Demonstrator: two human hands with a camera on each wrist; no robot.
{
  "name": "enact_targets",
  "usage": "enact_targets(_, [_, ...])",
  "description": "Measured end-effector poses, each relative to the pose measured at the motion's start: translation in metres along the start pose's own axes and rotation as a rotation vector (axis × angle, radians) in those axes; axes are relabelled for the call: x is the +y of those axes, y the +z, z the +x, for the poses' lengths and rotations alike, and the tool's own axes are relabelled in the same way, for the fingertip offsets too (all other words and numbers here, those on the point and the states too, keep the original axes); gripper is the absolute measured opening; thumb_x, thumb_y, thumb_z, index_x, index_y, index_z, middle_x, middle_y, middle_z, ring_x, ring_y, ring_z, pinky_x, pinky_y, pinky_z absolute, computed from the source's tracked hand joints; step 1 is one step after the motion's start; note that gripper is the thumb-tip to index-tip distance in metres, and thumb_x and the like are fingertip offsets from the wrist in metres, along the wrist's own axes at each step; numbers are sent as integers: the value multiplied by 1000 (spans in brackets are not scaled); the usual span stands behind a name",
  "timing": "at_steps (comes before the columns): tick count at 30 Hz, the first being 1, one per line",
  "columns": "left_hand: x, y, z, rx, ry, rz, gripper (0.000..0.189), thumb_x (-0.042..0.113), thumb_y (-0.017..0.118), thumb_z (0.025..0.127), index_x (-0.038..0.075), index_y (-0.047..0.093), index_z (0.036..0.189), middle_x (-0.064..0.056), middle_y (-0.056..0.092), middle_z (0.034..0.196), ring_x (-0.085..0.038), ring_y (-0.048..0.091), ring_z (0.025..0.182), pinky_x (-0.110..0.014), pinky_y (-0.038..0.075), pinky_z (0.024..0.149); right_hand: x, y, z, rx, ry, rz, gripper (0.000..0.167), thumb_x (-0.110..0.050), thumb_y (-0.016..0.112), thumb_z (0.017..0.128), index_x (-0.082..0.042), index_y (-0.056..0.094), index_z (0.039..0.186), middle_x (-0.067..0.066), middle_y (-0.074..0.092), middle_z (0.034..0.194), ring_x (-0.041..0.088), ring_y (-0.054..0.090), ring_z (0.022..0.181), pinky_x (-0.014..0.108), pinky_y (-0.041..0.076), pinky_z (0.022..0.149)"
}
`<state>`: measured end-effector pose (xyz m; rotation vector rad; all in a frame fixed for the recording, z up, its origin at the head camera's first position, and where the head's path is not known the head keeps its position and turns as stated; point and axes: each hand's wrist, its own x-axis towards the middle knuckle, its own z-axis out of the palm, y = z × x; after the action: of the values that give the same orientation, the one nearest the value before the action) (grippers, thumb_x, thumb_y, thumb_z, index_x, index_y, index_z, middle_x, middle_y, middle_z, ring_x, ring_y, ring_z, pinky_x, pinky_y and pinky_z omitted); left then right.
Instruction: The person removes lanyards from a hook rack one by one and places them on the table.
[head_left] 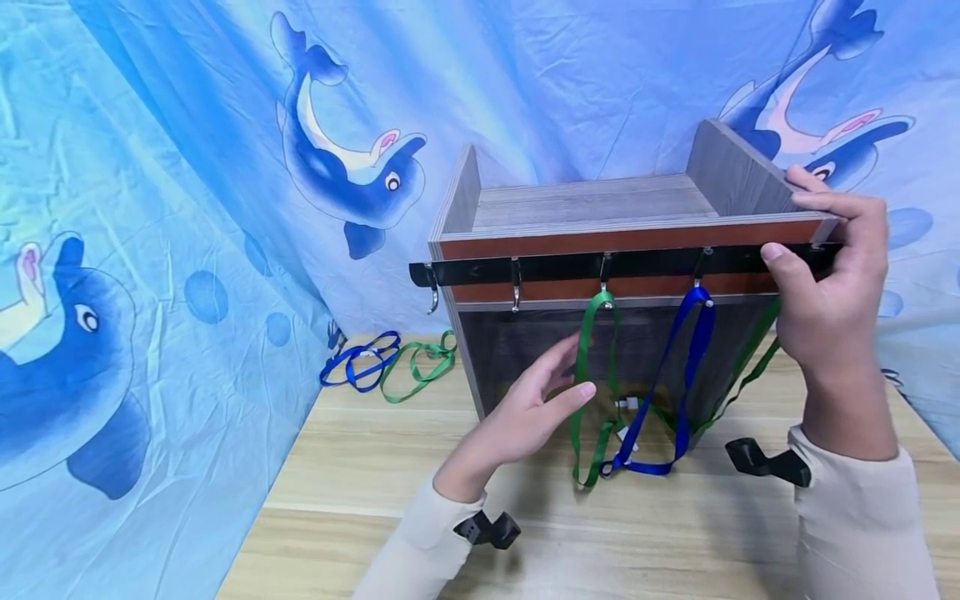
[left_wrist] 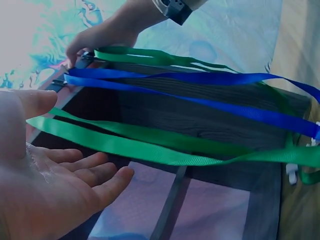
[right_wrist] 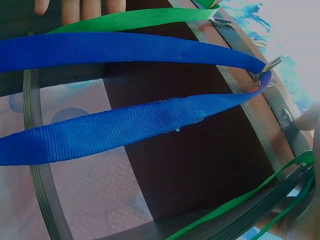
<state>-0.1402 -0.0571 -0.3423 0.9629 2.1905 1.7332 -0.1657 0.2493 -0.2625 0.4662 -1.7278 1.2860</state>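
A grey wooden shelf point(head_left: 592, 202) stands upright on the table, a black hook rail point(head_left: 562, 267) along its brown front edge. From its hooks hang a green lanyard point(head_left: 580, 358), a blue lanyard point(head_left: 697, 333) and, at the right end, another green lanyard point(right_wrist: 235, 200). My right hand point(head_left: 840, 287) grips the shelf's upper right corner, thumb on the rail and fingers over the side panel. Beside the middle green lanyard is my left hand point(head_left: 525, 412), palm turned up with fingers extended in the left wrist view. Its fingertips pass behind that strap in the head view.
On the wooden table point(head_left: 330, 500), left of the shelf, lie a coiled blue lanyard point(head_left: 386, 337) and a loose green lanyard point(head_left: 447, 360). Two hooks at the rail's left end carry nothing. A blue dolphin-print curtain point(head_left: 525, 83) hangs behind and to the left.
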Motion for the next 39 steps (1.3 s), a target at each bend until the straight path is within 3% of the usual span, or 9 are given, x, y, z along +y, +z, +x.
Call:
enact_targets(7, [-1, 3, 12, -34, 53, -108, 53, 15, 50, 111, 10, 37, 162, -13, 46, 166, -24, 43, 157, -39, 41, 126, 1, 1, 0, 1, -11, 4, 53, -23, 69, 94, 5, 54, 136, 9, 53, 160, 20, 61, 131, 19, 48, 103])
enact_targets(13, [2, 4, 13, -47, 27, -133, 53, 14, 51, 110, 10, 38, 162, -23, 60, 148, -35, 58, 142, -27, 50, 111, 1, 0, 0, 2, -14, -1, 53, -23, 70, 94, 5, 54, 136, 9, 53, 160, 20, 61, 132, 19, 48, 104])
enact_targets(18, [2, 2, 10, -35, 12, -133, 50, 13, 51, 110, 8, 42, 159, -28, 61, 131, -42, 66, 129, -26, 53, 106, 0, 0, 0, -4, -18, -20, 53, -24, 70, 95, 5, 54, 137, 9, 52, 160, 18, 61, 132, 19, 48, 104])
enact_targets(22, [3, 1, 8, -10, 2, -96, 42, 18, 51, 110, 9, 52, 152, -20, 60, 143, -32, 70, 111, -27, 55, 100, 0, 0, 0, -6, -22, -32, 53, -24, 69, 95, 5, 53, 137, 9, 52, 161, 18, 61, 131, 18, 48, 103])
enact_targets(25, [3, -1, 5, 7, 10, -83, 35, 22, 49, 112, 5, 59, 141, -16, 64, 132, -19, 65, 93, -28, 56, 91, 0, 0, 0, -5, -19, -30, 54, -24, 69, 95, 6, 53, 137, 9, 52, 160, 19, 61, 132, 17, 48, 101])
enact_targets(28, [3, -2, 3, 23, 39, -71, 34, 25, 43, 114, 1, 63, 127, -14, 58, 91, -13, 58, 80, -29, 54, 79, 0, 0, -1, -5, -19, -25, 54, -24, 69, 95, 6, 53, 137, 9, 52, 160, 20, 60, 132, 18, 49, 101])
enact_targets(30, [3, -3, 2, 33, 72, -57, 38, 27, 39, 116, -2, 64, 116, -12, 46, 75, -12, 53, 73, -29, 50, 72, 0, 0, -1, -6, -21, -27, 54, -24, 69, 95, 6, 53, 137, 9, 52, 160, 19, 60, 132, 18, 48, 101])
enact_targets(35, [8, -4, -1, 70, 127, -22, 44, 26, 34, 117, 0, 58, 92, -8, 41, 65, -12, 42, 60, -23, 37, 59, 1, -1, -1, -5, -21, -21, 53, -22, 68, 95, 6, 53, 137, 10, 52, 161, 18, 61, 131, 19, 48, 102])
enact_targets(39, [13, -5, -5, 80, 129, -2, 45, 28, 33, 117, 3, 52, 85, -4, 38, 64, -9, 37, 57, -22, 32, 56, 0, 0, -1, 2, -14, -3, 52, -19, 68, 94, 6, 54, 137, 11, 53, 160, 19, 62, 130, 19, 49, 101])
